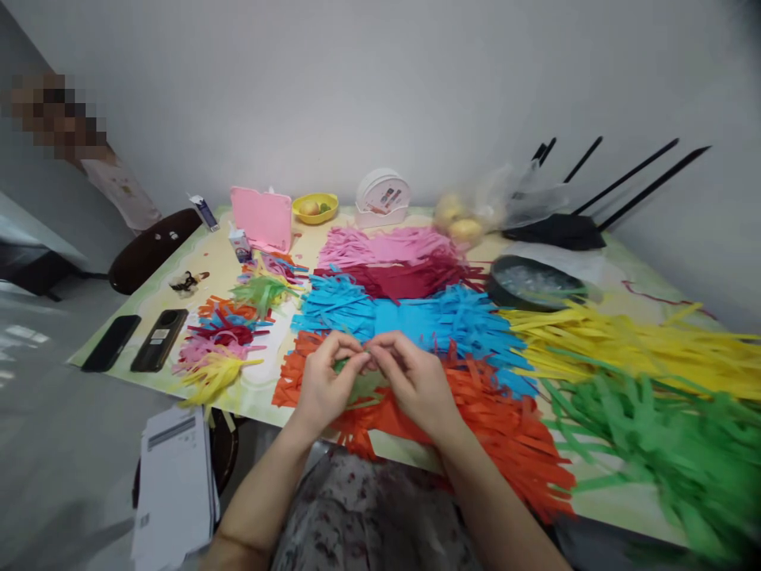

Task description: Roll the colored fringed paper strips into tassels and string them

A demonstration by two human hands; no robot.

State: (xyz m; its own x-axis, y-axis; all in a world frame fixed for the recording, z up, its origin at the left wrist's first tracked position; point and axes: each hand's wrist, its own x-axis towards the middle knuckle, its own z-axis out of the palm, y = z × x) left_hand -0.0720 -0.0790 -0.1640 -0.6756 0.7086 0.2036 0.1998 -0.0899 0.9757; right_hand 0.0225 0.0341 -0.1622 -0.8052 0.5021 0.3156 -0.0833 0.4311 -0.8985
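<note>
My left hand (333, 377) and my right hand (410, 377) meet over the front of the table, fingertips pinched together. Both are closed on what looks like a piece of green paper (364, 388), partly hidden by the fingers and blurred. Under and around them lies fringed orange paper (499, 420). Just beyond is fringed blue paper (410, 319), followed by dark red paper (386, 279) and pink paper (386, 244). Fringed yellow paper (642, 341) and green fringed paper (654, 428) spread out on the right.
Multicoloured paper tassels (219, 341) and two phones (159, 339) lie left. Farther back are a pink tablet case (261, 218), a yellow fruit bowl (315, 208) and a white round holder (384, 197). A dark bowl (535, 283) sits right. A person (119, 186) stands far left.
</note>
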